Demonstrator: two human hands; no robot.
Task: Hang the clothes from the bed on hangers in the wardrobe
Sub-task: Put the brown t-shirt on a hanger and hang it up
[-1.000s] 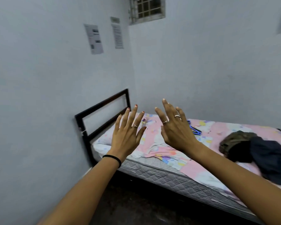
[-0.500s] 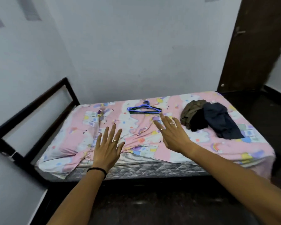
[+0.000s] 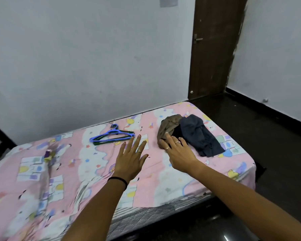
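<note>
The clothes [image 3: 189, 134] lie in a small crumpled heap on the bed [image 3: 163, 180], toward its right end, near the far edge by the wall. The heap is made of an olive-brown garment [image 3: 170, 124] on the left, a dark blue-grey one [image 3: 198, 134] on the right, and something black between them. The blue-grey piece runs from the far edge diagonally toward the near right corner; the olive piece is bunched with no clear long axis.

The right hand [image 3: 178, 153] is the nearer one. Its fingers [image 3: 169, 138] are straight and spread, holding nothing, and their tips overlap the near left edge of the olive garment; whether they touch the cloth or hover just above it cannot be told. The heap lies straight ahead of those fingers and slightly to the right, so the coming grasp probably needs only a short reach forward and a closing of the fingers over the fabric.

The left hand [image 3: 130, 160] is stretched flat with fingers wide, also empty, above the pink sheet between the heap and the hangers [image 3: 111, 135]. The hangers, blue over a darker one, lie just beyond its fingertips and a little to the left, their long axis roughly parallel to the wall, hooks toward the wall. No wardrobe is in view; a brown door [image 3: 214, 49] stands beyond the bed's right end.
</note>
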